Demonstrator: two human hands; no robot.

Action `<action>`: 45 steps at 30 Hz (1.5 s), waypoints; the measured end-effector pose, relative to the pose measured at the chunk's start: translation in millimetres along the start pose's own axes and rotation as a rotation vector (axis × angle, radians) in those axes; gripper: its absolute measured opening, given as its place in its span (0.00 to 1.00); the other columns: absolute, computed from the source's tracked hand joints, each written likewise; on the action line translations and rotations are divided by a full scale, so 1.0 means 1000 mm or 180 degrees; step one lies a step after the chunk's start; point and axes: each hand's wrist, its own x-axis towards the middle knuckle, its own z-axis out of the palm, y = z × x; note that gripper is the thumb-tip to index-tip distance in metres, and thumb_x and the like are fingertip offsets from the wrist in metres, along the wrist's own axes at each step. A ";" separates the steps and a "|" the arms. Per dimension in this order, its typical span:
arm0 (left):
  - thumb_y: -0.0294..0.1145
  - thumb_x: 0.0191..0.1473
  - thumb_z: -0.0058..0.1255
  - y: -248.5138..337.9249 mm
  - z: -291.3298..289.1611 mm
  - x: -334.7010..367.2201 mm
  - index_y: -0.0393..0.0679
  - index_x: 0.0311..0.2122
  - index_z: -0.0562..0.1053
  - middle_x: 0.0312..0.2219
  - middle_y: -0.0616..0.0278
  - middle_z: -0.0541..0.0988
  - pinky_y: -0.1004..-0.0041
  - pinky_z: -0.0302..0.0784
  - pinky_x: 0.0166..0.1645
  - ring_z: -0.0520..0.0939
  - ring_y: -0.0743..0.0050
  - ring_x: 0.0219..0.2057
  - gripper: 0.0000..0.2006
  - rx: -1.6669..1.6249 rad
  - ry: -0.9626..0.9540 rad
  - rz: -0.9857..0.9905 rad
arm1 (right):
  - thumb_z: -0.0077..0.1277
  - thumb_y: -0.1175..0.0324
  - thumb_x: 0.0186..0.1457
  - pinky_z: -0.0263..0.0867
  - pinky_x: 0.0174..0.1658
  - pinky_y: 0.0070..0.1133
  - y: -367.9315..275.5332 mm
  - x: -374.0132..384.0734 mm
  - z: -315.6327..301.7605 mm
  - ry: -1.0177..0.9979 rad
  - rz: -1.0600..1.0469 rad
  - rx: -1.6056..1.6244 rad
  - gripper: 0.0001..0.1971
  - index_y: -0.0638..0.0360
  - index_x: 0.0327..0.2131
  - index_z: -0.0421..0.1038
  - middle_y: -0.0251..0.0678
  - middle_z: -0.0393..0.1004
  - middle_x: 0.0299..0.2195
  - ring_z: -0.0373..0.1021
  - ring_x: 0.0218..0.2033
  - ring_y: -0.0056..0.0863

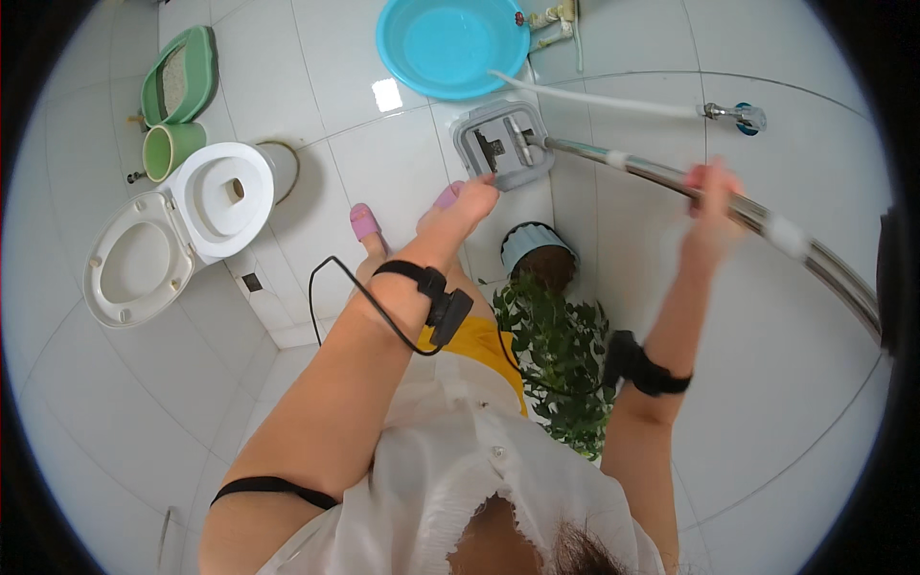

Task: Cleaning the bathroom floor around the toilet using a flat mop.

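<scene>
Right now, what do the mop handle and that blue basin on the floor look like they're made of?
The mop handle looks like polished metal, probably steel: it is silvery with bright reflections. The right hand grips it. The blue basin looks like smooth moulded plastic: even colour, soft sheen, thin rim.

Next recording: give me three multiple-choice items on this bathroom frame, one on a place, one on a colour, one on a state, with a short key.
1. Where does the potted plant stand?
A. Between the person's forearms, by the wall
B. Inside the basin
C. On the toilet

2. What colour is the basin?
A. Red
B. Blue
C. Black

3. How is the toilet seat?
A. Raised open
B. Shut
C. Missing

Key: 1 A, its leaves show between the arms. 2 B, it is blue. 3 A, the seat ring is swung open beside the bowl. The right hand grips the mop handle.
</scene>
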 end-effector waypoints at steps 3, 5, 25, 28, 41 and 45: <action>0.28 0.42 0.42 0.007 0.022 0.002 0.38 0.52 0.49 0.42 0.54 0.64 0.73 0.65 0.37 0.67 0.68 0.40 0.30 0.0103 0.0061 0.0251 | 0.43 0.62 0.49 0.43 0.15 0.10 -0.052 -0.008 -0.013 0.0644 0.0190 -0.0022 0.13 0.57 0.17 0.61 0.29 0.62 0.15 0.53 0.14 0.11; 0.28 0.41 0.43 0.037 0.049 -0.010 0.38 0.54 0.45 0.44 0.52 0.62 0.73 0.65 0.40 0.65 0.67 0.42 0.33 0.0449 0.0149 0.0334 | 0.43 0.59 0.49 0.40 0.14 0.09 -0.079 -0.012 -0.059 0.0582 -0.0341 0.0141 0.15 0.54 0.16 0.57 0.28 0.59 0.12 0.50 0.12 0.10; 0.29 0.40 0.46 0.064 0.069 -0.064 0.41 0.55 0.36 0.53 0.54 0.47 0.73 0.56 0.49 0.57 0.65 0.50 0.40 -0.0313 -0.0489 0.0657 | 0.36 0.57 0.52 0.38 0.13 0.09 -0.141 -0.045 -0.049 0.0522 -0.0239 -0.0091 0.16 0.55 0.16 0.54 0.28 0.55 0.13 0.46 0.12 0.10; 0.28 0.41 0.44 0.042 0.040 -0.043 0.41 0.55 0.39 0.53 0.54 0.48 0.73 0.60 0.47 0.59 0.67 0.49 0.37 -0.0394 -0.0404 0.0596 | 0.39 0.64 0.50 0.44 0.14 0.09 -0.101 -0.050 -0.020 -0.0225 -0.0369 -0.0117 0.10 0.59 0.21 0.61 0.31 0.63 0.14 0.53 0.14 0.11; 0.27 0.43 0.40 0.009 -0.029 -0.065 0.39 0.44 0.63 0.33 0.58 0.69 0.71 0.68 0.33 0.70 0.70 0.31 0.18 -0.0475 0.0456 -0.0115 | 0.49 0.59 0.45 0.62 0.22 0.14 0.078 -0.063 0.059 -0.1168 0.1275 -0.0024 0.12 0.60 0.23 0.66 0.30 0.69 0.22 0.63 0.17 0.16; 0.26 0.43 0.40 0.017 -0.037 -0.074 0.38 0.40 0.65 0.32 0.57 0.69 0.72 0.68 0.34 0.71 0.69 0.31 0.15 -0.0722 0.0448 -0.0158 | 0.49 0.61 0.45 0.61 0.20 0.13 -0.014 -0.033 0.013 -0.1226 0.0847 -0.0479 0.11 0.59 0.24 0.67 0.32 0.70 0.22 0.64 0.15 0.17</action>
